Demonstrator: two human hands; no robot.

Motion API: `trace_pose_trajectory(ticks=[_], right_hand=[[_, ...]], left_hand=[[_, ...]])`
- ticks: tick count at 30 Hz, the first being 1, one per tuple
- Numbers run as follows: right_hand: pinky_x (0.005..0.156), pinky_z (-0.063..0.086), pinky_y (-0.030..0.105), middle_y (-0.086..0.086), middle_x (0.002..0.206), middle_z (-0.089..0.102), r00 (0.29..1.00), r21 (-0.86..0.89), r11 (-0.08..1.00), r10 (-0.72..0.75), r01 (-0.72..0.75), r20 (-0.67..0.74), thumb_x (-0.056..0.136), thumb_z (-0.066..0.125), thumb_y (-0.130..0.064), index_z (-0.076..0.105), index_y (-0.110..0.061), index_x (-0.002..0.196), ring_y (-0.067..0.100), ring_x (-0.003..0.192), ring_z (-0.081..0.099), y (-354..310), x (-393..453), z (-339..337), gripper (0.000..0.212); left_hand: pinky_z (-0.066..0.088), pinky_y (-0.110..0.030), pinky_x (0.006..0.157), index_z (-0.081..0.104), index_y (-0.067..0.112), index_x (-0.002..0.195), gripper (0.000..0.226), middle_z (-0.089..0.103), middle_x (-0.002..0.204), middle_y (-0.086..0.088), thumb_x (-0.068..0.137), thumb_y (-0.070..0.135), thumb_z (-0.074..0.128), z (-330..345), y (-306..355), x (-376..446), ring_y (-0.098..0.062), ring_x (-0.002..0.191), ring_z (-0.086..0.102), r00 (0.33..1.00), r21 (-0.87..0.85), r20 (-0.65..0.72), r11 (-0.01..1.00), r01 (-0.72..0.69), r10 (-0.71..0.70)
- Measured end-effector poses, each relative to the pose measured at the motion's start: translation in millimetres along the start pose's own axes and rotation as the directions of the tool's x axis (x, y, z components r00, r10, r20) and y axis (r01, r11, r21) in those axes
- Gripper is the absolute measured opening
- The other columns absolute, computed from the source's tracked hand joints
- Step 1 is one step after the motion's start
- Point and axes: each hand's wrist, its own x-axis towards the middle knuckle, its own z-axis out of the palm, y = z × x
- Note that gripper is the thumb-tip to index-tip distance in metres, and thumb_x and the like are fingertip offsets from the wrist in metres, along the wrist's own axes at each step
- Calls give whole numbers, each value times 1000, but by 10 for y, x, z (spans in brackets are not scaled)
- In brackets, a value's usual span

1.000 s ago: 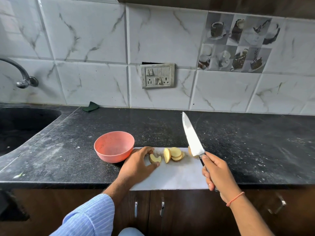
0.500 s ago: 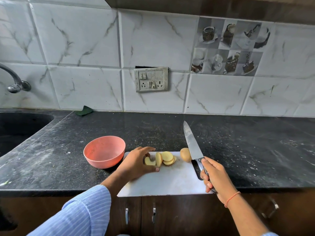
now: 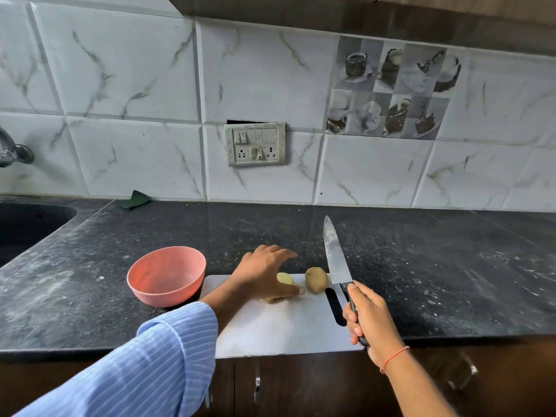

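Observation:
A white cutting board (image 3: 279,329) lies at the counter's front edge. My left hand (image 3: 264,273) arches over the cut potato slices (image 3: 284,279), covering most of them, with the thumb tip on the board. An uncut potato piece (image 3: 316,279) with brown skin sits just right of that hand. My right hand (image 3: 368,319) grips the dark handle of a large kitchen knife (image 3: 335,255). Its blade points away from me, raised beside the potato piece. An empty pink bowl (image 3: 167,275) stands to the left of the board.
The black stone counter (image 3: 451,275) stretches to the right. A dark sink (image 3: 27,227) and a tap (image 3: 12,152) lie at far left. A green scrub pad (image 3: 134,200) rests by the tiled wall. A switch plate (image 3: 255,144) is on the wall.
My left hand has slid over the slices and now covers them. The knife has shifted slightly right of the potato piece. The camera has tilted upward.

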Motion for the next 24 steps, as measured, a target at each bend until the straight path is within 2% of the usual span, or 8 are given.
trace_pose_trajectory(ticks=[3,8,13,17,18,20,22,24], right_hand=[[39,38,26,3,60,41,1000,-7,1000,-6,6,-16,111,50,-32,52,-42,136,14,45,31,11,15,-5,27],[39,37,25,3,59,39,999,-20,1000,7,-8,-31,111,50,-32,51,-39,141,15,45,29,25,35,2,31],[40,37,25,4,61,41,999,-30,999,23,-24,-37,110,51,-34,51,-36,145,15,47,30,25,30,-10,34],[39,38,26,5,62,42,999,-16,999,29,-30,-27,111,50,-33,50,-42,140,15,47,31,-3,12,0,30],[39,38,27,5,62,42,999,-15,999,29,-30,-24,111,50,-33,51,-42,138,14,47,31,-5,11,5,29],[40,38,27,5,62,42,999,-24,999,26,-26,-18,111,51,-32,54,-42,134,14,47,31,-18,4,16,25],[41,37,27,5,62,42,1000,-47,999,23,-24,-21,111,50,-31,57,-42,128,14,47,31,-43,-23,36,21],[42,37,28,7,64,42,1000,-73,997,11,-13,-25,111,49,-29,61,-44,115,15,48,31,-79,-62,59,19]], left_hand=[[35,-51,114,43,38,155,91,53,154,11,78,78,71,67,242,151,-20,145,41,993,-13,108,999,-47,48],[32,-50,104,52,43,145,80,66,136,18,73,74,69,224,462,309,-17,131,57,991,-44,129,999,-16,21],[29,-46,95,58,41,133,70,68,125,19,72,74,70,245,476,288,-14,121,59,1000,-28,13,1000,-1,1],[44,-43,99,57,39,133,68,65,123,20,75,69,77,169,367,112,-10,113,58,991,-236,-131,971,-25,-6],[51,-40,97,58,38,134,68,66,123,19,75,67,78,146,307,33,-9,111,60,985,-303,-172,952,-38,-15],[54,-22,90,59,31,138,69,66,125,14,79,59,82,111,149,-157,-7,107,63,974,-411,-221,911,-44,-53],[45,-5,83,60,26,140,67,65,124,16,82,51,85,86,-22,-404,-3,103,63,963,-444,-241,896,2,-122],[41,-3,80,61,27,137,67,65,121,20,81,53,85,101,-200,-658,-1,97,62,953,-412,-251,910,52,-168]])
